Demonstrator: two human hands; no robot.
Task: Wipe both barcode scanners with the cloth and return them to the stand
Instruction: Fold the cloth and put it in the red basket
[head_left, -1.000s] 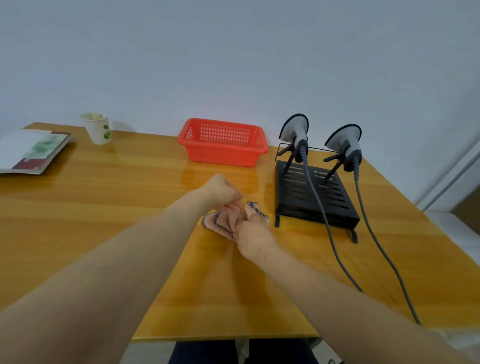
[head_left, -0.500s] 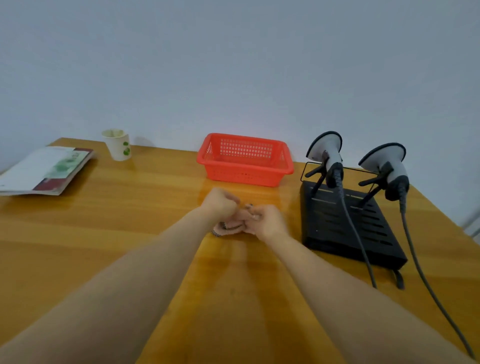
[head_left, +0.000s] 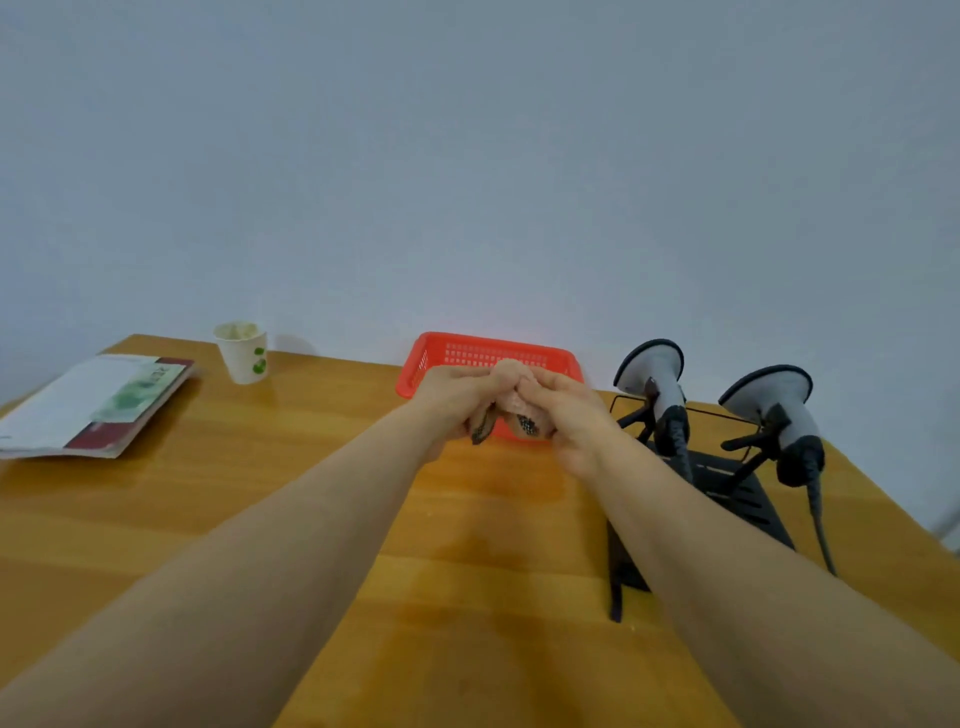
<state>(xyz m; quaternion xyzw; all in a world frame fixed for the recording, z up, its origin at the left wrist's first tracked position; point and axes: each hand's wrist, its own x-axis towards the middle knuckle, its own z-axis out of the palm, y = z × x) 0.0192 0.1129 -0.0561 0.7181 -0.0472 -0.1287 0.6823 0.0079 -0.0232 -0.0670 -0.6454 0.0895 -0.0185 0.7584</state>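
A small pinkish cloth (head_left: 511, 402) with dark patterned edges is bunched between my two hands, lifted above the table. My left hand (head_left: 454, 397) grips its left side and my right hand (head_left: 569, 410) grips its right side, knuckles nearly touching. Two grey barcode scanners sit on the black stand (head_left: 748, 501) at the right: the left scanner (head_left: 657, 382) and the right scanner (head_left: 779, 410), each with a dark cable running toward the table's front. Both hands are left of the stand, in front of the red basket.
A red plastic basket (head_left: 441, 356) stands at the back of the wooden table (head_left: 260, 499), partly hidden by my hands. A paper cup (head_left: 242, 352) and a stack of booklets (head_left: 93, 405) lie at the back left. The wall is close behind.
Both hands have lifted the cloth off the table and carried it up toward the basket. The camera has tilted upward, so more wall shows.
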